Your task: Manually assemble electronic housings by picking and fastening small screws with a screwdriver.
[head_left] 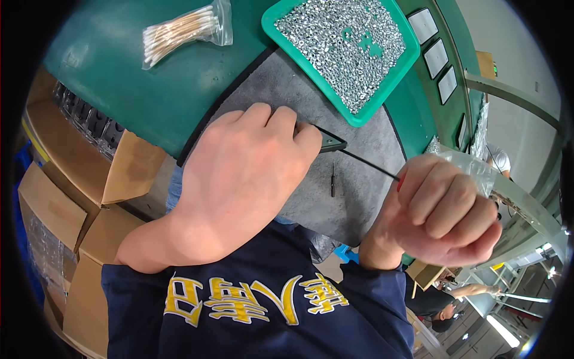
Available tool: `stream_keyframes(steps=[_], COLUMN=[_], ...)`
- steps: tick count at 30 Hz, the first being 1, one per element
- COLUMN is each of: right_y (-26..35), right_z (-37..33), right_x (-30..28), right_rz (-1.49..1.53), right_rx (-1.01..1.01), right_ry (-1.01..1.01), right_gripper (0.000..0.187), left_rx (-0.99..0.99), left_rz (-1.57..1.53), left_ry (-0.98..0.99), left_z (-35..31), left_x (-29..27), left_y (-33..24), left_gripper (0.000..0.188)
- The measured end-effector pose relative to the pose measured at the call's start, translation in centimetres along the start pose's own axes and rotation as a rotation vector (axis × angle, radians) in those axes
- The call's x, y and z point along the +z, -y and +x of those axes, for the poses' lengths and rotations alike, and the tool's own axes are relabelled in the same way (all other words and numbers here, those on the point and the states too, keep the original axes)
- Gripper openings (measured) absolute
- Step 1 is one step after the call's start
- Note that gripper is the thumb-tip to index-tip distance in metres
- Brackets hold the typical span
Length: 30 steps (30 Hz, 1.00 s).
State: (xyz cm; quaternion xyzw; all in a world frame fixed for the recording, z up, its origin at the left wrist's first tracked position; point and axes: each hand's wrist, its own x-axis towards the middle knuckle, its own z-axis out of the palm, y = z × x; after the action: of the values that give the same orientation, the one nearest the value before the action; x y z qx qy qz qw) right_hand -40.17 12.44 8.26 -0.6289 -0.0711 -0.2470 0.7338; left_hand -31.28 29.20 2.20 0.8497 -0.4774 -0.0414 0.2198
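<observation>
My left hand [245, 167], closed with its back upward, grips a small black flat part [332, 142] over the grey cloth mat [359, 218]. Most of that part is hidden beneath the fingers; a corner with small holes shows. My right hand [448, 209] is wrapped round a screwdriver [369, 164] with a thin black shaft and a bit of red at the grip. Its shaft slants left, and the tip meets the black part's edge. Between the hands, a tiny dark screwdriver-like tool [333, 181] lies on the mat.
A green tray [357, 118] of small silver metal nuts [341, 54] overlaps the mat's far edge. Cotton swabs [182, 31] in a clear bag lie far left on the green table. Open cardboard boxes [134, 170] stand at left. Another person [439, 305] appears lower right.
</observation>
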Motion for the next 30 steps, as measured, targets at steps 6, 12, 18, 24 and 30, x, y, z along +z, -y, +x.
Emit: stream_keyframes(steps=[6, 12, 18, 24, 30], right_y=[-0.1, 1.1, 0.6, 0.6, 0.3], right_z=[-0.9, -1.7, -1.3, -0.5, -0.9], right_x=[2.1, 4.9, 4.3, 3.9, 3.8], right_rz=[-0.195, -0.508, -0.484, -0.364, -0.272], right_rx=[-0.091, -0.11, -0.215, -0.099, -0.07], right_ry=[0.314, 0.311, 0.242, 0.319, 0.286], right_gripper=[0.045, 0.025, 0.036, 0.034, 0.032], left_rx=[0.024, 0.043, 0.041, 0.036, 0.005], left_rz=[0.023, 0.001, 0.044, 0.031, 0.045], left_ry=[0.022, 0.037, 0.094, 0.068, 0.061], left_z=[-0.2, 0.4, 0.6, 0.8, 0.7], left_x=[-0.5, -0.3, -0.5, -0.3, -0.3], left_y=[-0.2, -0.2, -0.6, -0.5, -0.7], left_gripper=[0.015, 0.024, 0.034, 0.037, 0.038])
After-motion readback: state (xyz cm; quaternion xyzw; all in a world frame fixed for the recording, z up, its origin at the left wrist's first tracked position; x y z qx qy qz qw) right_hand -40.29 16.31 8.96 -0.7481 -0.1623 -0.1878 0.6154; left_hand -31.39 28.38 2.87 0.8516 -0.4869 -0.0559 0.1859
